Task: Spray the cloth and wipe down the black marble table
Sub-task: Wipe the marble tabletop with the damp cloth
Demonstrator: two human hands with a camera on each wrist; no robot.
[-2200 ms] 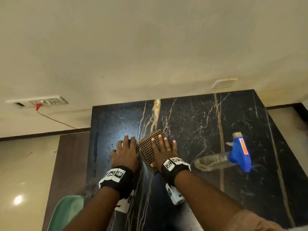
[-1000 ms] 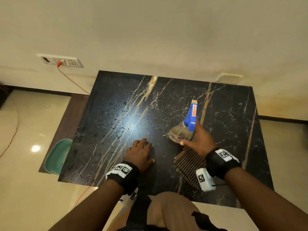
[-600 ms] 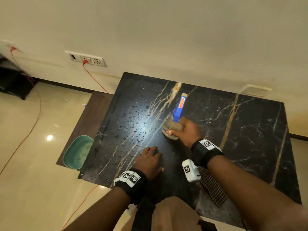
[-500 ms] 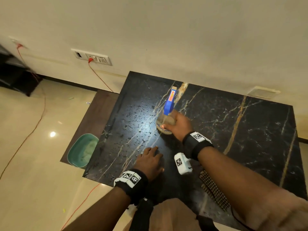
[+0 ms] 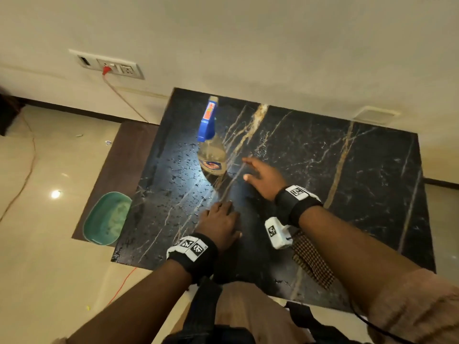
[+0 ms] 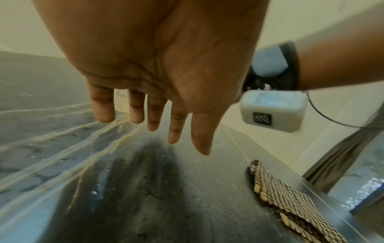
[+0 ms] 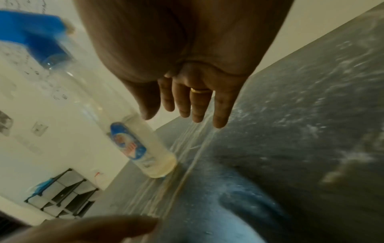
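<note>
- The cloth (image 5: 311, 263), a checked rag, lies flat near the front edge of the bench (image 5: 372, 175), partly under the person's right forearm in the head view; neither hand touches it.
- The spray bottle (image 5: 211, 155) stands upright toward the back left of the bench, free of any grip, with beads of liquid on the marble around its base.
- The right hand (image 5: 263, 176) hovers just beside the bottle with fingers spread and straight, holding nothing.
- The left hand (image 5: 221, 223) lies flat on the bench with straight fingers, also holding nothing.
- Risk: the right hand is close to the tall, light bottle, so a careless sweep back toward the cloth could tip it and spill more liquid.
- Risk: the cloth sits near the front edge under the forearm, so a dragging sleeve could pull it off onto the floor.
- Risk: the wet marble looks slick, so the braced left hand could slide.
- Change: half a second ago the right hand gripped the bottle nearer the middle of the bench; now the bottle stands farther back and left, released, and the hand has opened and pulled away.
- The left hand and the cloth have stayed where they were.
</note>
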